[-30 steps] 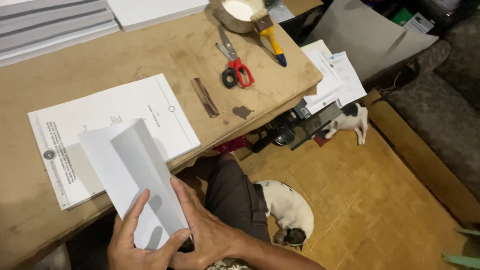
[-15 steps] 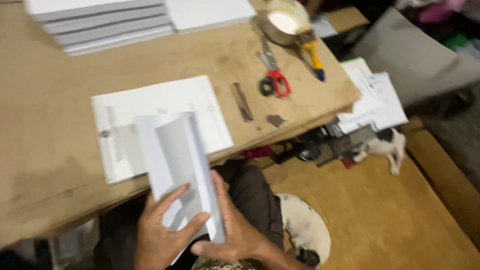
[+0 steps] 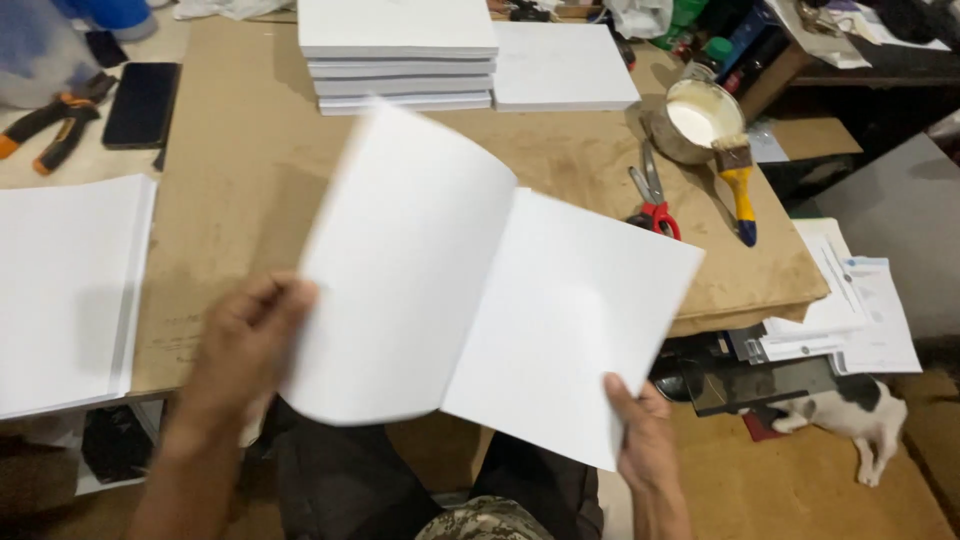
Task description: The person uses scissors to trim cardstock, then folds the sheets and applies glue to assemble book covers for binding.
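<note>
I hold a blank white booklet [image 3: 480,290] open in front of me above the edge of a brown worktable [image 3: 230,210]. My left hand [image 3: 245,345] grips the left page, which curves upward. My right hand [image 3: 640,430] pinches the lower right corner of the right page. Both pages are plain white with nothing on them.
Stacks of white booklets [image 3: 400,55] lie at the table's back, another stack [image 3: 65,290] at the left. Red-handled scissors [image 3: 652,200], a pot of white glue [image 3: 695,120] and a yellow-handled brush [image 3: 740,185] lie right. Pliers [image 3: 45,120] and a phone [image 3: 140,105] lie far left. A small white-and-black animal [image 3: 850,415] is on the floor.
The folded booklet has been opened out wide between both hands. The view has tilted up and left, showing more of the table's back.
</note>
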